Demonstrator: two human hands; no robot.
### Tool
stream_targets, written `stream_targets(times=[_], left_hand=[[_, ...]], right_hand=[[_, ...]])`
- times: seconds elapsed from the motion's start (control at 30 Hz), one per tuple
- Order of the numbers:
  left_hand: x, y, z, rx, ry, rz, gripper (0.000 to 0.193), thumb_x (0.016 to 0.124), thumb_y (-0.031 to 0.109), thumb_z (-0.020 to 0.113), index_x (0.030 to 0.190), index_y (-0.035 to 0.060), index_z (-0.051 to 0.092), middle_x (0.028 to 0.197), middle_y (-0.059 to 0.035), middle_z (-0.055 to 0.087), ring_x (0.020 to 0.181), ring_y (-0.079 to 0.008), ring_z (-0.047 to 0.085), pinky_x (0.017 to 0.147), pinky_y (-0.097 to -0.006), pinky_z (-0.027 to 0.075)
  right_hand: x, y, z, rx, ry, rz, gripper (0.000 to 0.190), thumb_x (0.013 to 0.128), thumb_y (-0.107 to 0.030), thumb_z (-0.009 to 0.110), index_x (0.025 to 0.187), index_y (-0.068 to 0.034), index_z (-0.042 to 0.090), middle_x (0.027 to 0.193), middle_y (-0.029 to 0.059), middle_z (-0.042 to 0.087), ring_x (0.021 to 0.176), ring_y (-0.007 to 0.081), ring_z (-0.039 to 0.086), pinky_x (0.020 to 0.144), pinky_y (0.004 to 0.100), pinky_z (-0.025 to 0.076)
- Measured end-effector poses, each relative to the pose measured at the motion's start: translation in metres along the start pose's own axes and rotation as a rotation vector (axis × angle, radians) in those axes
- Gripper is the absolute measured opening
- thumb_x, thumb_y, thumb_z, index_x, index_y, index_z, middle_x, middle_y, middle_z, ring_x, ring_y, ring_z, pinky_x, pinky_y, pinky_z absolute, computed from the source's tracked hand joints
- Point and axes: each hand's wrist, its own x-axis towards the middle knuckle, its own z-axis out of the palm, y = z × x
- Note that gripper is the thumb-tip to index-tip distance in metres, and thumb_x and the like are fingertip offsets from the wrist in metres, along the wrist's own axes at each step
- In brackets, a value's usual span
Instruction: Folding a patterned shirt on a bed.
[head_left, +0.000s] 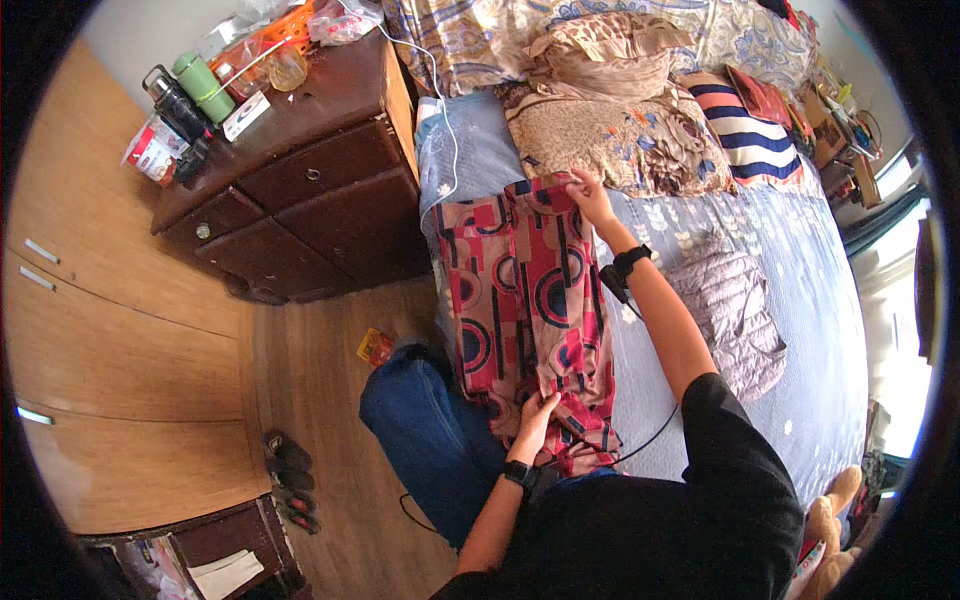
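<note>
A red patterned garment (525, 277) with dark arcs and tan shapes lies lengthwise along the bed's left edge, its near end bunched by my lap. My right hand (591, 199) pinches its far top corner between thumb and fingers. My left hand (534, 424) rests on the lower part of the cloth, fingers partly hidden in the folds; whether it grips the fabric is not clear. A grey quilted garment (727, 315) lies on the blue bedsheet (810, 300), right of my right forearm.
Patterned pillows (615, 135) and a striped cushion (750, 135) are at the bed's head. A dark wooden dresser (322, 127) holding bottles stands at left, with a white cable (452, 127) near it. Slippers (289, 457) lie on the floor.
</note>
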Motion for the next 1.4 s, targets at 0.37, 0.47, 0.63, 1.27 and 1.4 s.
stream_targets(times=[0.37, 0.47, 0.63, 1.27, 1.4], left_hand=[[-0.004, 0.002, -0.007, 0.225, -0.13, -0.115, 0.031, 0.077, 0.019, 0.07, 0.104, 0.0053, 0.059, 0.096, -0.0007, 0.061, 0.086, -0.011, 0.057, 0.077, -0.025, 0.044], [-0.002, -0.004, -0.006, 0.308, -0.188, -0.144, 0.041, 0.074, 0.016, 0.072, 0.108, -0.0007, 0.056, 0.101, -0.0041, 0.061, 0.092, -0.0163, 0.056, 0.084, -0.029, 0.043], [0.001, -0.008, -0.006, 0.406, -0.181, -0.097, 0.036, 0.072, 0.013, 0.073, 0.101, -0.001, 0.058, 0.091, -0.004, 0.062, 0.081, -0.0131, 0.057, 0.072, -0.0285, 0.046], [-0.137, 0.067, -0.025, 1.492, -0.48, 0.608, 0.039, 0.069, 0.017, 0.07, 0.106, 0.0105, 0.058, 0.114, -0.0062, 0.052, 0.108, -0.027, 0.047, 0.093, -0.0379, 0.038], [-0.141, 0.059, -0.032, 1.433, -0.374, 0.762, 0.024, 0.07, 0.008, 0.067, 0.094, 0.0091, 0.063, 0.096, -0.0032, 0.057, 0.094, -0.0227, 0.053, 0.082, -0.0357, 0.043]], right_hand=[[-0.23, 0.005, 0.017, -0.657, -0.207, -0.318, 0.061, 0.075, -0.019, 0.062, 0.131, -0.01, 0.039, 0.136, 0.0214, 0.03, 0.123, 0.0403, 0.032, 0.103, 0.047, 0.029], [-0.309, -0.019, -0.003, -0.705, -0.332, -0.172, 0.064, 0.077, -0.021, 0.063, 0.134, -0.01, 0.036, 0.139, 0.0214, 0.026, 0.127, 0.0374, 0.029, 0.105, 0.044, 0.026], [-0.401, -0.045, -0.032, -0.642, -0.273, 0.057, 0.067, 0.077, -0.024, 0.065, 0.134, -0.009, 0.033, 0.136, 0.0216, 0.03, 0.122, 0.0364, 0.034, 0.101, 0.0429, 0.032], [-0.468, -0.096, -0.087, -0.197, -0.079, 0.422, 0.029, 0.08, -0.013, 0.062, 0.108, -0.007, 0.053, 0.087, 0.0132, 0.063, 0.081, 0.0193, 0.063, 0.07, 0.0321, 0.048], [-0.483, -0.087, -0.092, -0.21, -0.054, 0.518, 0.018, 0.084, -0.011, 0.058, 0.1, -0.004, 0.056, 0.085, 0.0114, 0.063, 0.076, 0.0158, 0.063, 0.066, 0.0301, 0.05]])
